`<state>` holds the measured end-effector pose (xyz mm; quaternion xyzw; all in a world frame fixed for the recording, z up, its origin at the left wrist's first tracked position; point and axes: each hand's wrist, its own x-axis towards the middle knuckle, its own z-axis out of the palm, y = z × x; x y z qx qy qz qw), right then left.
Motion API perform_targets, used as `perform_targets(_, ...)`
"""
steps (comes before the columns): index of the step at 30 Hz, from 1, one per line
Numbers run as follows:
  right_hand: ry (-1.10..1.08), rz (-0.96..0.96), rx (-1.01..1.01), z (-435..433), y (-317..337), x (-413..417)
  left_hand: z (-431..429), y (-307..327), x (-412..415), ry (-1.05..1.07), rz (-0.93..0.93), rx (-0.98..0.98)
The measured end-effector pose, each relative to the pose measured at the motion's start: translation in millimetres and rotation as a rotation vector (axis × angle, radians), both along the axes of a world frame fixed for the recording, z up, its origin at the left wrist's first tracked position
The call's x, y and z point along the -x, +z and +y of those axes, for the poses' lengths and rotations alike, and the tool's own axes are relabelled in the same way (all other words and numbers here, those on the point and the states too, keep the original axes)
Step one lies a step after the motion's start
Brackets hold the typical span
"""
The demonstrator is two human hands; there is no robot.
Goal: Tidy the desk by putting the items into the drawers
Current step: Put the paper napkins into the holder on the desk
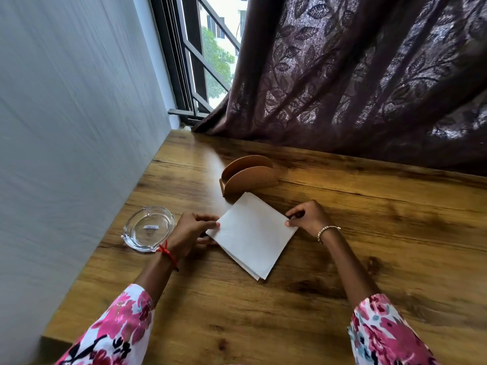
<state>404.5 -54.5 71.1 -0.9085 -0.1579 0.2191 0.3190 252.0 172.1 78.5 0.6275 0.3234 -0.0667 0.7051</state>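
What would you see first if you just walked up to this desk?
First, the stack of white napkins in the middle of the wooden desk, pinched at opposite corners by the left hand and the right hand. Just behind it stands an empty wooden napkin holder, and a clear glass ashtray sits to the left, near the wall.

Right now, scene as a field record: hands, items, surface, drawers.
left hand: fingers pinch the left corner of the napkins
right hand: fingers pinch the right corner of the napkins
napkins: white stack, turned corner-on to the person, over the desk
napkin holder: wooden, upright, just beyond the stack's far corner
ashtray: clear glass, on the desk left of the left hand
desk: wood grain, against the wall and curtain
drawers: none in view
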Motion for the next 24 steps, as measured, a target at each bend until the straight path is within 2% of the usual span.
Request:
perform_targets(10,0.001,-0.062,-0.140,8.9,2.8,4.1,-3.6,1.0,0.1,0.022,-0.037,-0.060)
perform_targets(19,0.117,0.214,-0.294,8.3,9.8,-1.3,9.9,21.8,-5.2,0.002,-0.109,-0.033)
perform_targets(24,0.021,0.333,-0.492,-0.5,12.7,-6.1,20.5,28.1,-10.7,0.012,-0.092,0.069)
